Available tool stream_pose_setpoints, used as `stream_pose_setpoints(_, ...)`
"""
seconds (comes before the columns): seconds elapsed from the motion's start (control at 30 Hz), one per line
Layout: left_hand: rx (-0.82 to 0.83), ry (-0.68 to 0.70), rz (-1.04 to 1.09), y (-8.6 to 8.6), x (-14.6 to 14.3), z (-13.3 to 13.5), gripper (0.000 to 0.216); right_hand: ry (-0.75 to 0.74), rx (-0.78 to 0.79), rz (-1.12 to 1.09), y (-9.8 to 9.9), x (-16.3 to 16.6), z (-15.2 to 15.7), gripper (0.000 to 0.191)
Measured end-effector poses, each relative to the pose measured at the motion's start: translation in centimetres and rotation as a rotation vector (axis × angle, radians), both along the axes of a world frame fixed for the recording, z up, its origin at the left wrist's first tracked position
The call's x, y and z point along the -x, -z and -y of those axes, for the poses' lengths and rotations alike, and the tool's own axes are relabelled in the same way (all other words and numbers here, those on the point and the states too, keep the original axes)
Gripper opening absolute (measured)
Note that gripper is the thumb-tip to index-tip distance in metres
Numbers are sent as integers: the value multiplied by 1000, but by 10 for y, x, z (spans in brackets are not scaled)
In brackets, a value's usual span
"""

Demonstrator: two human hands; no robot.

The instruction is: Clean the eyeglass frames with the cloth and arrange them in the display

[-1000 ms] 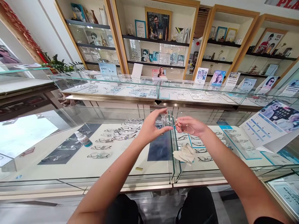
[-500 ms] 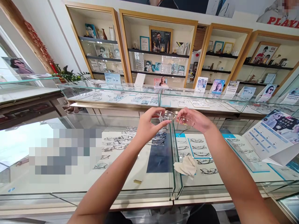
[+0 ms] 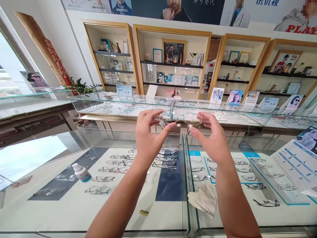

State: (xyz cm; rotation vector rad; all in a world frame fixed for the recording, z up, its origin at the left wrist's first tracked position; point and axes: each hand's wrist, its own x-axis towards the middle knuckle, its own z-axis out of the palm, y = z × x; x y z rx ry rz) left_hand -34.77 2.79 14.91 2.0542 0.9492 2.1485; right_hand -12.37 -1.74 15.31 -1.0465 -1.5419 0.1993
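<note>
I hold a pair of thin gold-rimmed glasses (image 3: 186, 118) up in front of me with both hands. My left hand (image 3: 148, 138) pinches the left end of the frame between thumb and fingers. My right hand (image 3: 213, 135) grips the right end, fingers curled around it. The glasses hang level above the glass display counter (image 3: 74, 211), over the seam between its two cases. A beige cleaning cloth (image 3: 204, 198) lies on the counter top below my right forearm.
A small white bottle with a teal label (image 3: 81, 172) lies on the counter at left. Several spectacle frames (image 3: 163, 160) fill the cases under the glass. A leaflet stand (image 3: 294, 162) sits at right. A second glass counter (image 3: 128, 105) and wooden wall shelves (image 3: 172, 62) stand beyond.
Both hands have lifted the glasses higher and away from me, spreading apart to hold them by the two ends. My view has tilted upward.
</note>
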Motion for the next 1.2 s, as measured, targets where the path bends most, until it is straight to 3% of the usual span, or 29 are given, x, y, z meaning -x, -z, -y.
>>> stream_pose_setpoints(0.23,-17,-111,-42,6,-2,-1,47,34,47,-19,2,1,-9,38)
stream_pose_setpoints(0.8,-92,-271,-94,9,-7,2,49,4,72,-87,5,2,-15,39)
stream_pose_setpoints(1.2,79,-49,-13,17,-1,-25,50,106,-60,-27,7,11,-16,32)
